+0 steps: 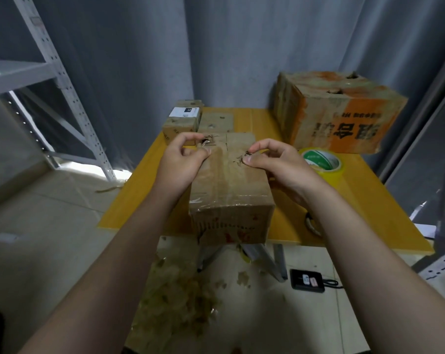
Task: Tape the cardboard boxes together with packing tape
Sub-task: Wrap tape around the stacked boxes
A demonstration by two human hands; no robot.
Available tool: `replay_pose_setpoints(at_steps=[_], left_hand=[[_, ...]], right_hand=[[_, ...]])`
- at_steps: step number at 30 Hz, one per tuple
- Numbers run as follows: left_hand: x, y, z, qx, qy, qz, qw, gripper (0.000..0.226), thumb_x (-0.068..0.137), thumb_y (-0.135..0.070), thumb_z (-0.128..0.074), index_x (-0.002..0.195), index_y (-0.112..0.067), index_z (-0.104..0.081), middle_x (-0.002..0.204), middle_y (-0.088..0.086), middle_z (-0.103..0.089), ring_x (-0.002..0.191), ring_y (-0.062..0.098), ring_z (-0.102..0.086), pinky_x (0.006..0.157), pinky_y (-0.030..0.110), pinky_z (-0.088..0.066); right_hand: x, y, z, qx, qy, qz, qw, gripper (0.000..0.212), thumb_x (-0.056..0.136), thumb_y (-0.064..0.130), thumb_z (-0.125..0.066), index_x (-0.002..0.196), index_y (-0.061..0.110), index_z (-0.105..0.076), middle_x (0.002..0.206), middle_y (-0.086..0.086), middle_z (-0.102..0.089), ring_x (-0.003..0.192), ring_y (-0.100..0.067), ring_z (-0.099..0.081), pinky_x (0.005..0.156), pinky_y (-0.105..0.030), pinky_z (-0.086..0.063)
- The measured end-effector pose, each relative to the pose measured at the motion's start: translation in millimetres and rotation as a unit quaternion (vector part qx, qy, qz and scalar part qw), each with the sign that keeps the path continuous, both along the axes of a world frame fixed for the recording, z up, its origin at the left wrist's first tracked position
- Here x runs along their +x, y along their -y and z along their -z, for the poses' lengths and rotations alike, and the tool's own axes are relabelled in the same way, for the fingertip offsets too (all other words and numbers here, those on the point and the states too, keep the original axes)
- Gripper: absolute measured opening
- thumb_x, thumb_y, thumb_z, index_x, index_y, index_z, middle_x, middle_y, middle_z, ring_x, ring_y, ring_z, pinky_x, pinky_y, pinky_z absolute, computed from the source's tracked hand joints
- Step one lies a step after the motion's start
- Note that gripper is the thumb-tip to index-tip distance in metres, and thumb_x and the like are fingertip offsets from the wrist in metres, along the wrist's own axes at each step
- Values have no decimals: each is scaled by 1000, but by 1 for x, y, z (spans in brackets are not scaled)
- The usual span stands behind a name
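A brown cardboard box (231, 190), wrapped in clear tape, stands at the front edge of the yellow table (356, 200). My left hand (183, 159) pinches a curl of tape at the box's far left top corner. My right hand (275, 162) pinches torn tape or cardboard on the box's top right. A roll of yellowish packing tape (322, 162) lies on the table just right of my right hand. A big orange-and-brown box (336, 111) sits at the back right. Smaller boxes (188, 121) stand at the back left.
A grey metal shelf frame (63, 80) rises at the left and another at the right edge. Scraps of used tape (180, 290) litter the floor under the table. A black device (307, 279) with a cable lies on the floor.
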State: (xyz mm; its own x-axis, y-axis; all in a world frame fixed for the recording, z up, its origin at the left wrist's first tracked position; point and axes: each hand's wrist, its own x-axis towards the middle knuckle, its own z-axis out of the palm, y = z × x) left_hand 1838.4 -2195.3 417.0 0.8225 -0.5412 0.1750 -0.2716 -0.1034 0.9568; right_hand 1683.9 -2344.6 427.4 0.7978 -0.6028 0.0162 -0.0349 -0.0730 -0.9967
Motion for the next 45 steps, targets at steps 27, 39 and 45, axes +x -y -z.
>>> replay_pose_setpoints(at_steps=[27,39,45], left_hand=[[6,-10,-13,236,242,91,937,39,110,-37,-38,144,-53,-44,139,2,-55,124,24,-55,105,48,-46],[14,-3,-16,293,279,71,912,44,109,-40,-37,151,-40,-51,155,-5,-53,140,21,-48,110,45,-44],[12,-7,-6,205,218,44,953,42,107,-33,-43,146,-39,-58,126,-2,-73,95,15,-61,96,44,-53]], right_hand=[[1,-3,4,4,0,14,1000,20,85,18,-84,102,18,-72,73,-2,-63,50,-10,-59,41,-24,-47],[1,-2,5,-16,-7,17,1000,21,85,23,-84,102,20,-73,65,7,-67,53,-13,-61,44,-26,-49],[-4,-3,-2,-14,-34,-2,999,37,78,45,-88,105,25,-73,68,9,-68,61,-12,-63,46,-26,-49]])
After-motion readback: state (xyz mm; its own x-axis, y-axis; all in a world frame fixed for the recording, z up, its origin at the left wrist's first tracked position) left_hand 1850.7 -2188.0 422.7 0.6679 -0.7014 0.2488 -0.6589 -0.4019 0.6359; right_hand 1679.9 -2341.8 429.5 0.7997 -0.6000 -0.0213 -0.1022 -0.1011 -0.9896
